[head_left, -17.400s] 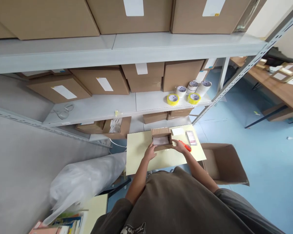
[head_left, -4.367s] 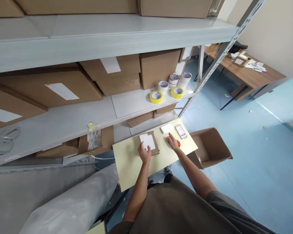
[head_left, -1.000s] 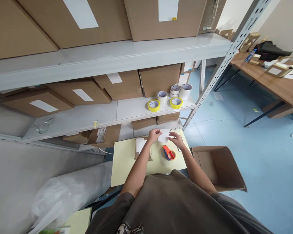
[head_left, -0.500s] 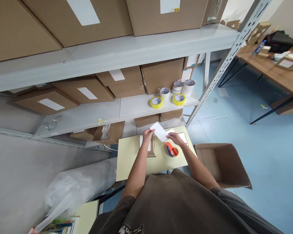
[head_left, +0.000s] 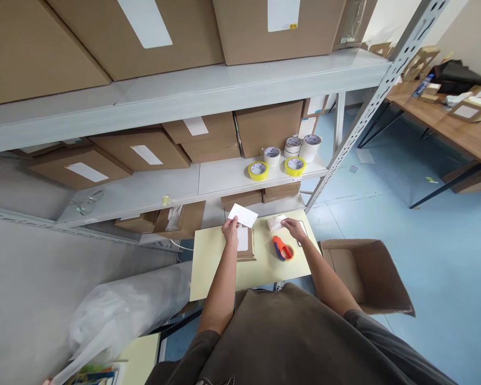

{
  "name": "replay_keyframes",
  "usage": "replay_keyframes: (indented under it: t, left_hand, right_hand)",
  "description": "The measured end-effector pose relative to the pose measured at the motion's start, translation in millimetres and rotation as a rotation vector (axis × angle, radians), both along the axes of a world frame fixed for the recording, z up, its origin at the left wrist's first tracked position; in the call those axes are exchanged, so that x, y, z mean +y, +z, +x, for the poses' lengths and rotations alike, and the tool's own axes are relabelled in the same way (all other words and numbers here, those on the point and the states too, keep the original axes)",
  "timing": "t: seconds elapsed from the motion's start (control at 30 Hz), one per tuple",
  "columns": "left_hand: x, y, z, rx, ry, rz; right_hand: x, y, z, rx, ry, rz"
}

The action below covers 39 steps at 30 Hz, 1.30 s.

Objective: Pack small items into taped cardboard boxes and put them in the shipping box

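Taking the middle of the pale-yellow table (head_left: 214, 267) as the dial's centre and the wearer's body as six o'clock, a closed flat cardboard box (head_left: 246, 253) lies just left of centre, a white label (head_left: 243, 239) on its top. At three o'clock, beside the table, a large open carton (head_left: 380, 267) shows its inner walls. At ten o'clock, on the low shelf, an open box (head_left: 188, 222) contains whitish crumpled material (head_left: 174, 217).

The left hand (head_left: 230, 230) pinches a white card (head_left: 243, 215) at eleven o'clock, above the box and partly covering it. The right hand (head_left: 293, 229), well apart from the left, has its fingertips at a pale stack (head_left: 275, 223) at one o'clock; whether they grip a sheet I cannot tell. An orange-and-blue tape dispenser (head_left: 283, 249) sits at three. The right wrist partly hides a flat, dark-edged thing (head_left: 302, 233) at two.

Tape rolls (head_left: 258, 170) stand on the shelving at one o'clock, plastic wrapping (head_left: 124, 302) bulges at eight, and a brown desk (head_left: 436, 115) stands at two across the blue floor (head_left: 444, 256).
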State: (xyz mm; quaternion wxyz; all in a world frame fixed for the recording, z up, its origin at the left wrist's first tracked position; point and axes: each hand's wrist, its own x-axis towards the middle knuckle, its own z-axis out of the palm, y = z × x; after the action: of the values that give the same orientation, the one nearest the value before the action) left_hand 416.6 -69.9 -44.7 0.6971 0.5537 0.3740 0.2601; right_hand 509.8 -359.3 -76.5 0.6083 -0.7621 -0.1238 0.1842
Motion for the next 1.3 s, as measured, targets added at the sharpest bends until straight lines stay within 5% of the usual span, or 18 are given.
replay_keyframes:
  t: [0.3,0.6,0.83,1.03,1.3]
  left_hand:
    - [6.0,2.1,-17.1,0.059,-0.211,0.035]
    - [42.6,31.8,-20.1,-0.016,-0.509,0.029]
    - [57.9,40.9,-57.9,0.038,-0.704,-0.058]
    - [83.5,42.4,-85.0,-0.039,-0.604,-0.068]
    - [114.2,64.1,-99.2,-0.077,-0.659,-0.061]
  right_hand:
    - [6.0,-5.4,-24.7,0.009,-0.007,-0.250]
    - [101.9,46.6,-86.6,0.178,0.095,0.122]
    - [156.7,77.3,-113.0,0.142,-0.050,0.189]
    - [178.9,94.5,-137.6,0.219,-0.079,0.200]
    - [202.9,107.4,-161.2,0.190,-0.109,0.233]
